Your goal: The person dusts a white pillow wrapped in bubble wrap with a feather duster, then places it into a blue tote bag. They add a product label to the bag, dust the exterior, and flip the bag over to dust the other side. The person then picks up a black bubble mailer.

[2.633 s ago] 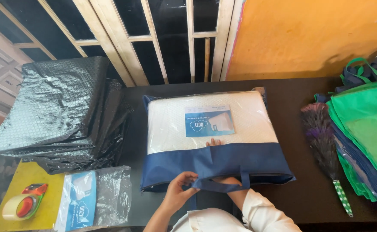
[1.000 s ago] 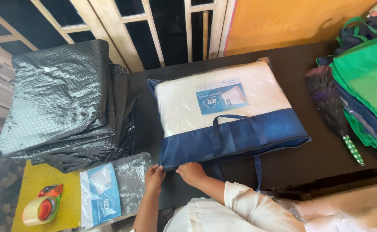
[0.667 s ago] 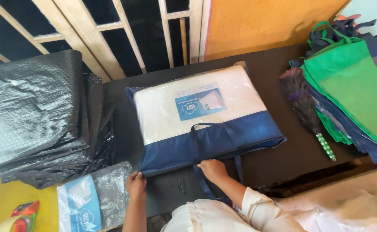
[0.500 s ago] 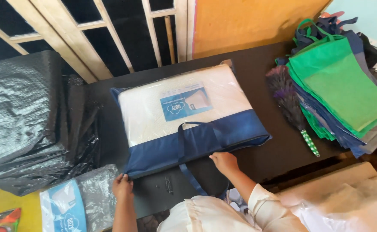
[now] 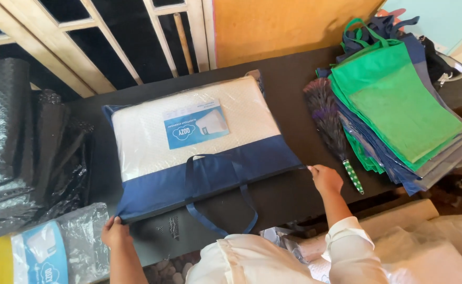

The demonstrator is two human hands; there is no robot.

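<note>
Dark matt tabletop (image 5: 294, 79) carries everything in the head view. In its middle lies a flat pillow bag (image 5: 202, 147), clear plastic over white quilting above, navy fabric along the near edge, with a blue card (image 5: 195, 124) under the plastic and two navy carry handles (image 5: 218, 197) flopped toward the person. To the right, a feather duster (image 5: 328, 129) with a green dotted handle lies just beside the bag, between it and a stack of green and blue fabric bags (image 5: 399, 105) that overhangs the tabletop's far right side. To the left, a heap of black bubble-textured plastic sheets (image 5: 26, 152) sits close to the bag's left edge, and nearer the person a clear packet with a blue card (image 5: 57, 247) rests at the tabletop's corner. Behind stand a pale wooden window frame (image 5: 152, 37) and an orange board (image 5: 289, 26).

The left hand (image 5: 116, 232) is stretched out to the bag's near left corner, fingers curled narrow and pinching the navy fabric there. The right hand (image 5: 325, 178), its white sleeve pushed up the forearm, reaches to the near right corner, fingers closed small on the tip of the navy edge, close beside the duster's handle. Both arms spread wide, with the bag flat between them
</note>
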